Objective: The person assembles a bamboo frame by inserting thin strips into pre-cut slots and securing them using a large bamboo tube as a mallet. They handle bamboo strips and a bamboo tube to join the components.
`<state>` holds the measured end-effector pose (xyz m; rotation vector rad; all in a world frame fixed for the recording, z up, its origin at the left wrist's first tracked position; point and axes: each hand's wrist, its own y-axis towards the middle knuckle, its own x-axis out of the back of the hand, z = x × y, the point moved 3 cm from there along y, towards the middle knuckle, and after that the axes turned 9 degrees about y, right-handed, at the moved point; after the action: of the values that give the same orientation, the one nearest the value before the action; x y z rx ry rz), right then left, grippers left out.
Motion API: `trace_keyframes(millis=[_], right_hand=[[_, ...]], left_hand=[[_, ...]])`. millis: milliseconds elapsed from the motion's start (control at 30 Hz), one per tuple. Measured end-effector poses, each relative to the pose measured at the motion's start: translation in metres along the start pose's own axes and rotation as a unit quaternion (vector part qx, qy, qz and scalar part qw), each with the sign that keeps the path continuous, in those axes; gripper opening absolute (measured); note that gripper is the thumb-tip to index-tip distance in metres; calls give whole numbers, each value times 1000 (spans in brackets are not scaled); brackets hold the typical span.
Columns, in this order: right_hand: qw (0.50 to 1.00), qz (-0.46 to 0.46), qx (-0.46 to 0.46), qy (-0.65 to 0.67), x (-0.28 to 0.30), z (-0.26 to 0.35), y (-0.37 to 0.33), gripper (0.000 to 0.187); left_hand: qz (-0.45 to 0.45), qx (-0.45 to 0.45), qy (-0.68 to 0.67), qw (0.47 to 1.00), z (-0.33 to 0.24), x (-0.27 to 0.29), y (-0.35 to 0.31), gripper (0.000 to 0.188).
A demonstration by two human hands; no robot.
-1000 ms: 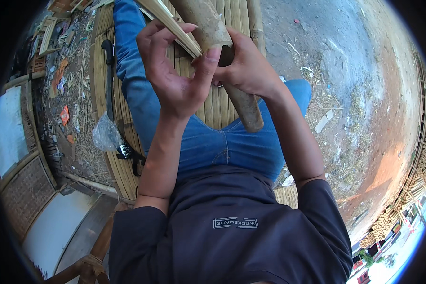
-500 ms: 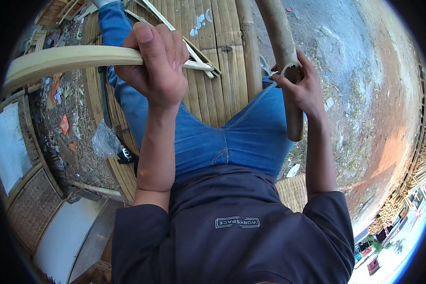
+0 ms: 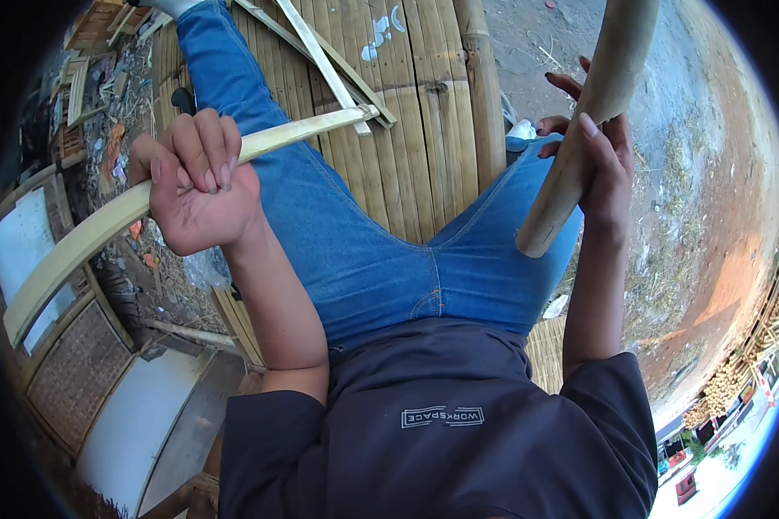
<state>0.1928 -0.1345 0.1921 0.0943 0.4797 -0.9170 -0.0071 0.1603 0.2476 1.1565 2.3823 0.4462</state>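
Note:
My left hand (image 3: 201,186) is raised at the left, palm up, its fingers curled round a long pale bamboo strip (image 3: 91,229). The strip bows down toward the left rim, and its other end reaches over the bench. At the right, my right hand (image 3: 610,169) loosely holds a thick bamboo pole (image 3: 621,56). My thumb lies across the front of the pole, and the other fingers stick out past its far side. The pole slants, with its lower end over my right thigh (image 3: 493,251). No hole shows on the side facing up.
Between my legs runs a slatted bamboo bench (image 3: 398,182) with a round bamboo edge pole (image 3: 483,112). Several loose strips (image 3: 320,60) lie on its far part. A clear plastic bag (image 3: 208,270) and scraps litter the ground at left; bare earth (image 3: 718,216) lies at right.
My left hand has moved left and down and turned palm up, with the strip. The pole has swung to the right and rolled, so its side hole is out of sight.

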Motion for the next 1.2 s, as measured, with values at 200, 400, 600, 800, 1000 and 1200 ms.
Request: trace_keyframes(millis=[200,400,600,800,1000,1200], right_hand=[[994,-11,-33,104,14,-12,10,69],[996,-37,-72,33,17,-27,14,75],[978,-4,-52,-203,7,-35,26,59],[895,106,32,-433,-39,-62,41,68],[853,194,19,-483,-64,-105,28,68],[871,143,34,-468,-56,-113,49,68]], left_hand=[[-53,27,30,998,-14,26,-19,27],[-118,48,44,991,-22,48,-42,28],[-106,24,140,984,-21,10,-23,57],[-212,-52,227,949,16,-29,24,75],[-261,-122,324,901,24,-63,40,69],[-63,-180,320,928,32,-54,73,54]])
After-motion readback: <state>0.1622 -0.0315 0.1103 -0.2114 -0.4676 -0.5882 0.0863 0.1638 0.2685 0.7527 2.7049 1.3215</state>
